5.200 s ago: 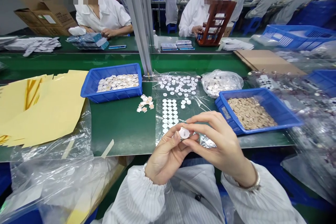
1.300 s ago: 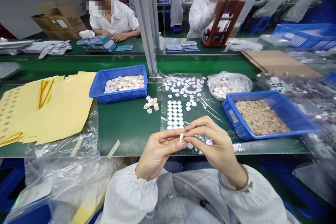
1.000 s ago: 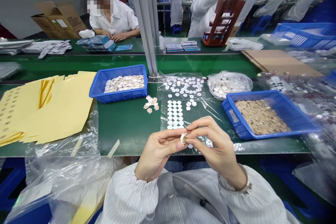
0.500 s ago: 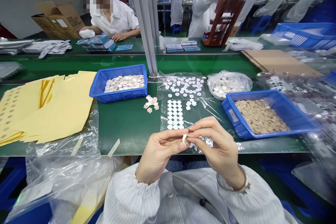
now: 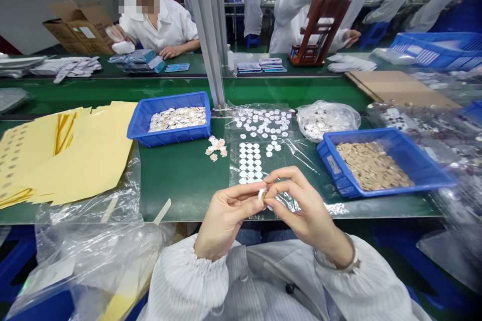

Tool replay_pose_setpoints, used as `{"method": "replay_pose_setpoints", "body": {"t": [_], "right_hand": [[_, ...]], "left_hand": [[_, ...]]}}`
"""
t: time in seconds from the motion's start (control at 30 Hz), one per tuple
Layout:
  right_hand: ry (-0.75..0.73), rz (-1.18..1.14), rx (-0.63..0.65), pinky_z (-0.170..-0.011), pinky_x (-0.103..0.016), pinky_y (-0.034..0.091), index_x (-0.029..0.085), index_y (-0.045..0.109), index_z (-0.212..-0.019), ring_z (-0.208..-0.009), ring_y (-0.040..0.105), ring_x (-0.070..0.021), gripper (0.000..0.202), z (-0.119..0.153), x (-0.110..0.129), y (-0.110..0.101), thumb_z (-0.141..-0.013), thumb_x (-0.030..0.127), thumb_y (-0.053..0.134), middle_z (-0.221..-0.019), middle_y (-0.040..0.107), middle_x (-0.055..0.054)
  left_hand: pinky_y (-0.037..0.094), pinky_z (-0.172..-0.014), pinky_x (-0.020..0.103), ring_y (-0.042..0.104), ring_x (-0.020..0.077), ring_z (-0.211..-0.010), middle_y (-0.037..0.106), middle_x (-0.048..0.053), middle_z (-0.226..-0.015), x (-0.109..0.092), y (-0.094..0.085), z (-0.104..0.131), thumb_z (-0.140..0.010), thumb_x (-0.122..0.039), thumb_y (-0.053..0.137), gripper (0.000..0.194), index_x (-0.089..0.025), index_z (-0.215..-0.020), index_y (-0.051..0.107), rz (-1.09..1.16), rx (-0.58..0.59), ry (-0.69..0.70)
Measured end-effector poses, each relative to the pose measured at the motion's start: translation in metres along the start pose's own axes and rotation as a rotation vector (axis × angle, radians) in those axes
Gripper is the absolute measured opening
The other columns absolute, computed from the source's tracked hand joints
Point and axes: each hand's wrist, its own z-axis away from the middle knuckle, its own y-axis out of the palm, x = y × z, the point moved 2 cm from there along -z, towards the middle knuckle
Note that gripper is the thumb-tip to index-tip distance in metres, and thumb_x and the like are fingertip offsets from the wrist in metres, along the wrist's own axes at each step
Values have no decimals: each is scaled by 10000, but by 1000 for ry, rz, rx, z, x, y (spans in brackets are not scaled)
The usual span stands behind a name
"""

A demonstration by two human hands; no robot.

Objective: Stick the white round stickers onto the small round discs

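Observation:
Between the fingertips of my left hand [image 5: 229,213] and my right hand [image 5: 297,200] is a small round white disc [image 5: 261,194], tilted on edge above the table's front edge. My left thumb and forefinger pinch it, and my right fingertips press on its other side. Just beyond my hands, flat white discs [image 5: 250,163] lie in tidy rows on a clear plastic sheet [image 5: 286,160]. Looser white discs [image 5: 263,121] are scattered farther back. A small pile of discs with tan faces [image 5: 216,146] sits on the green table left of the sheet.
At left are a blue bin [image 5: 169,138] of white discs and yellow sheets [image 5: 90,160]. Right are a blue bin [image 5: 344,185] of tan discs and a plastic bag [image 5: 327,119] of discs. A metal post [image 5: 209,35] rises ahead; co-workers sit across the line.
My hands have shifted slightly left with the disc still between them. Across the line, a co-worker's hand has lifted and another's hand now shows beside the wooden stand.

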Motion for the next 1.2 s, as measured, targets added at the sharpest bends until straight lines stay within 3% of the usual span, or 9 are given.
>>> {"method": "replay_pose_setpoints", "body": {"t": [0.2,0.6,0.83,0.97,1.07,1.13,1.2], "right_hand": [[-15,46,-125,-808,-335,501,210,599,-920,-940,594,-163,123,4,0,-1,-866,100,611,-978,614,-34],[-74,68,-6,-741,-334,493,197,557,-862,-854,578,-156,95,-6,-1,-6,-856,106,585,-914,615,-30],[-142,172,-97,-721,-340,496,202,553,-849,-840,595,-163,116,-3,1,-2,-826,99,600,-891,637,-36],[-203,217,-162,-720,-334,511,200,560,-838,-823,618,-165,115,1,11,-4,-816,97,605,-856,653,-36],[-144,340,-271,-711,-322,515,206,576,-828,-797,638,-166,104,7,-3,-27,-811,112,615,-832,668,-27],[16,522,-451,-704,-332,510,207,590,-807,-760,649,-179,62,17,-29,-59,-814,151,615,-794,673,-21],[294,839,-636,-683,-372,491,184,626,-851,-714,637,-217,65,32,-61,-96,-796,218,628,-788,676,-56]], "left_hand": [[530,-820,183,707,121,-857,777,29,-964,-2,2,1,-697,-211,788,232,-216,-928,767,-33,30,6],[540,-764,156,718,111,-775,782,13,-769,-2,2,3,-661,-179,809,216,-223,-870,776,-42,11,-2],[542,-764,138,713,92,-775,780,8,-801,8,7,-1,-681,-160,796,212,-194,-887,763,167,36,-43],[536,-811,129,708,108,-905,773,12,-979,9,2,-5,-733,-125,747,215,-186,-939,749,253,20,-54],[528,-872,157,665,161,-1058,744,34,-1094,8,-7,-6,-764,-86,702,213,-170,-956,741,262,-17,-58],[526,-895,175,653,177,-1083,741,47,-1101,10,-13,-8,-779,-73,680,208,-157,-961,736,270,-42,-66],[521,-920,196,650,182,-1090,740,61,-1103,14,-19,-11,-795,-66,657,203,-144,-968,731,274,-80,-77]]}}
